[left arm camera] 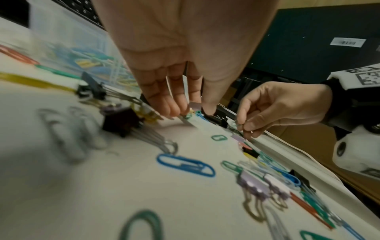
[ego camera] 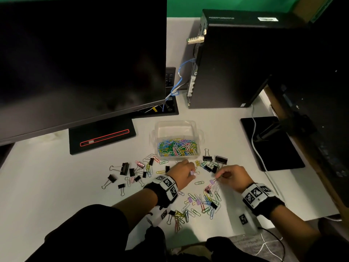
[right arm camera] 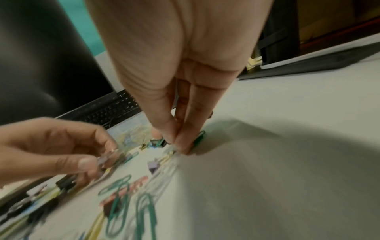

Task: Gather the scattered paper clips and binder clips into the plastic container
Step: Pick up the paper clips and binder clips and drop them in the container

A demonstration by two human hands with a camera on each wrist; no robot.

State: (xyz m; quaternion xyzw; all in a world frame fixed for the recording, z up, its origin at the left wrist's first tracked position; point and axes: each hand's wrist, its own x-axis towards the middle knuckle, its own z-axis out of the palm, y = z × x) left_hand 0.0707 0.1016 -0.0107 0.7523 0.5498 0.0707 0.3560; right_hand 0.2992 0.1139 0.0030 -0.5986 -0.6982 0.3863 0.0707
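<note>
The clear plastic container (ego camera: pixel 196 129) stands mid-table, its floor covered with coloured paper clips (ego camera: pixel 177 147). Loose paper clips (ego camera: pixel 200 204) and black binder clips (ego camera: pixel 124 168) lie scattered in front of it. My left hand (ego camera: pixel 191 172) hovers just before the container and pinches a small lilac binder clip (ego camera: pixel 192 173) (left arm camera: pixel 194 105) between thumb and fingers. To its right, my right hand (ego camera: pixel 218 177) pinches the wire handles of another lilac binder clip (ego camera: pixel 212 182) (right arm camera: pixel 153 165), which touches the table. In the right wrist view its fingertips (right arm camera: pixel 183 146) press together.
A large monitor (ego camera: pixel 81 53) on a black stand (ego camera: pixel 102 137) fills the back left. A black computer tower (ego camera: pixel 236 59) stands at the back right, with a black pad (ego camera: pixel 272 142) and a white cable (ego camera: pixel 257 148) beside it. Two larger black binder clips (ego camera: pixel 215 159) sit right of the container.
</note>
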